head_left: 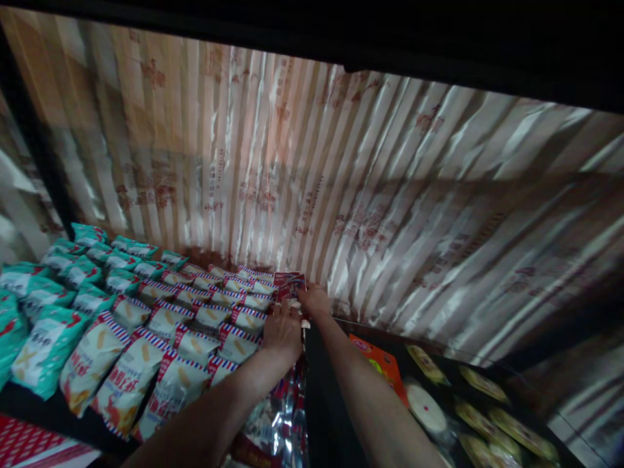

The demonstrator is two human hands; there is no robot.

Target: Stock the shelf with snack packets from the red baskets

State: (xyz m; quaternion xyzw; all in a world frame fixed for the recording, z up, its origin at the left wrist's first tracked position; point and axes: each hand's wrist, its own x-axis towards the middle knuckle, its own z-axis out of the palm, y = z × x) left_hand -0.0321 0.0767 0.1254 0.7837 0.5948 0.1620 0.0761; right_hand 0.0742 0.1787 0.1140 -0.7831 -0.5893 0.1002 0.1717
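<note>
Both hands reach to the back of a dark shelf, at the right end of the snack rows. My right hand [314,300] is closed on the right edge of a dark red packet [291,288]. My left hand [283,333] is just in front and to the left, fingers bent and close together by the packet's lower edge; what they grip is hidden. White snack bags [237,344] with red-and-blue striped tops stand in rows left of it. Below my left wrist lie shiny clear-and-red packets [273,422], partly covered by my forearm.
Teal snack bags [51,348] fill the shelf's left side. To the right lie an orange package [380,367], a round white item [426,408] and several yellowish packs [480,422]. Wrinkled printed sheeting [273,162] hangs behind; a dark beam [312,32] crosses overhead.
</note>
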